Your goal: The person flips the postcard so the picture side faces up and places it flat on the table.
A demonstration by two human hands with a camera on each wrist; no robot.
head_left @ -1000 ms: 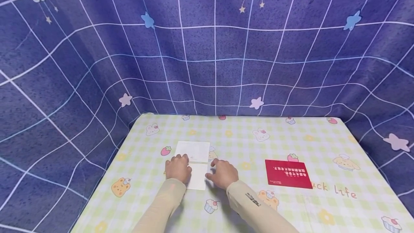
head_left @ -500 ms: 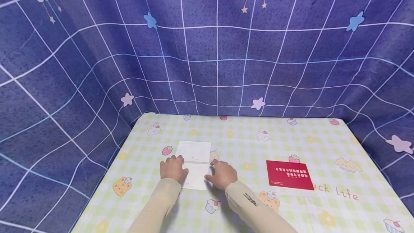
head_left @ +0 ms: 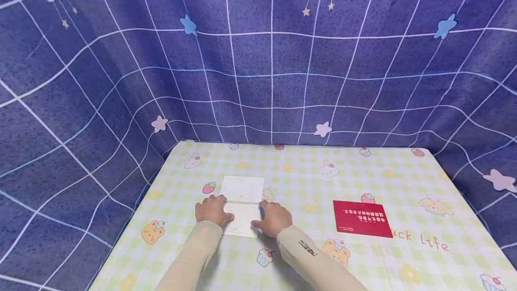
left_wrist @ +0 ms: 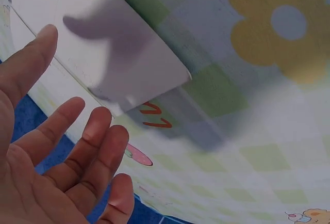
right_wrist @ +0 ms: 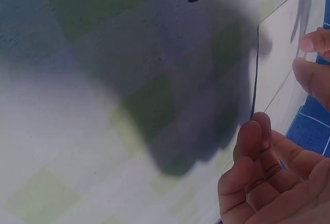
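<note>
Two white cards lie flat, one behind the other, with a thin seam between them. The far card [head_left: 241, 188] bears faint small print near its lower edge, as does the near card [head_left: 243, 221]. My left hand [head_left: 211, 210] is at the near card's left edge; in the left wrist view its fingers [left_wrist: 95, 131] are spread and hold nothing, its thumb above the card. On the opposite side, my right hand [head_left: 276, 218] has its fingertips [right_wrist: 251, 136] right at the card's corner and its thumb over the card, apart from the fingers.
A red card [head_left: 362, 218] with white writing lies on the table to the right of my hands. Beneath everything is a green-checked tablecloth [head_left: 307, 246] with cartoon prints. A blue curtain [head_left: 250, 57] with white grid lines surrounds the table's back and sides.
My left hand has slid left, uncovering more of the near card. The right hand has shifted slightly left, closer over the card's edge. Both white cards and the red card stay in place.
</note>
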